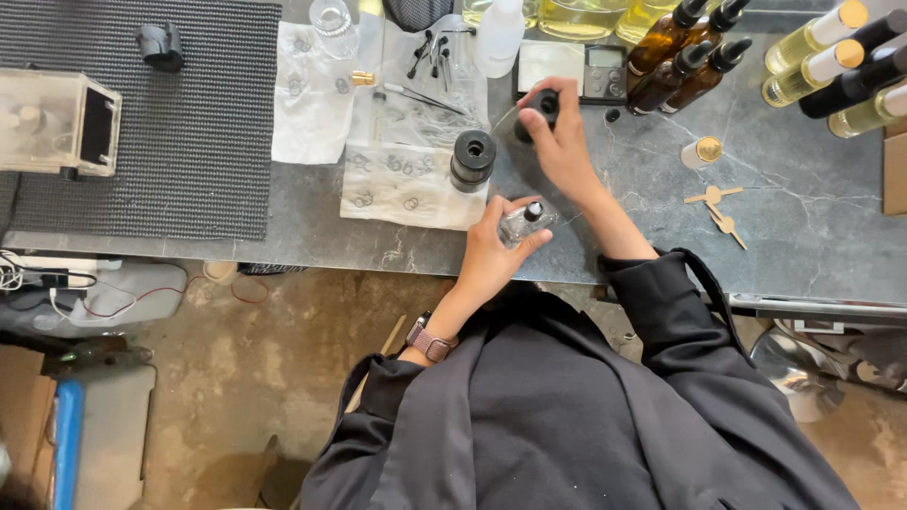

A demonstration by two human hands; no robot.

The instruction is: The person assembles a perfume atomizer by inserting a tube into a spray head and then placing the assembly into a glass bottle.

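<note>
My left hand (pixel 491 247) grips a small clear glass bottle (pixel 522 225) with a dark neck, held just above the grey stone table's (pixel 803 227) near edge. My right hand (pixel 560 132) reaches further back and closes around a small black round part (pixel 544 104) in front of a pocket scale (pixel 576 71). A black cylindrical tool (pixel 472 159) stands on the table between the two hands, to the left. A watch sits on my left wrist.
White paper towels (pixel 383 123) hold pipette tubes, rings and small parts. Amber dropper bottles (pixel 685 57) and clear oil-filled bottles (pixel 831 66) lie at back right. A gold-capped vial (pixel 701 152) and wooden sticks (pixel 720 210) lie right. A ribbed mat (pixel 198 113) carries a clear box (pixel 57 123).
</note>
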